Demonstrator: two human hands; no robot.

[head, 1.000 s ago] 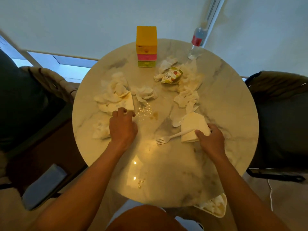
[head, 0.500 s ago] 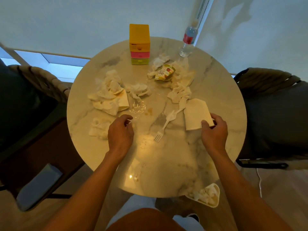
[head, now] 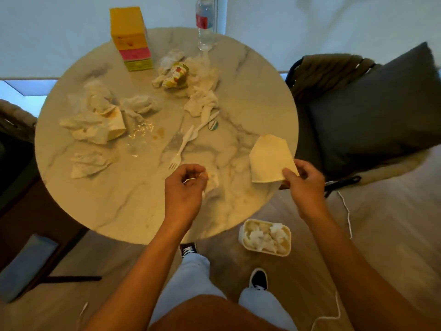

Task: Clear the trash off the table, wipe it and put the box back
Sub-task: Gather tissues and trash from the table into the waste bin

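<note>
My right hand [head: 304,185] pinches a folded beige paper bag [head: 270,158] by its near corner, above the right edge of the round marble table [head: 119,199]. Over the table's near part, my left hand [head: 185,187] has its fingers curled round a small thin clear scrap, hard to make out. Crumpled white napkins [head: 91,120] lie at the left, more napkins [head: 202,101] at the back middle beside a crushed printed cup [head: 175,76]. A white plastic fork [head: 181,149] lies mid-table. The yellow, pink and green box [head: 131,39] stands at the far edge.
A water bottle [head: 204,25] stands at the far edge. On the floor, right of my legs, a white bin [head: 265,237] holds crumpled tissues. A dark cushioned chair [head: 370,108] is at the right, another chair at the left. A round sticker [head: 213,124] and stains mark the table.
My right hand has lifted the paper bag and carried it right to the table's edge. My left hand came away from the left napkins toward the near middle. The view swung right, showing the bin.
</note>
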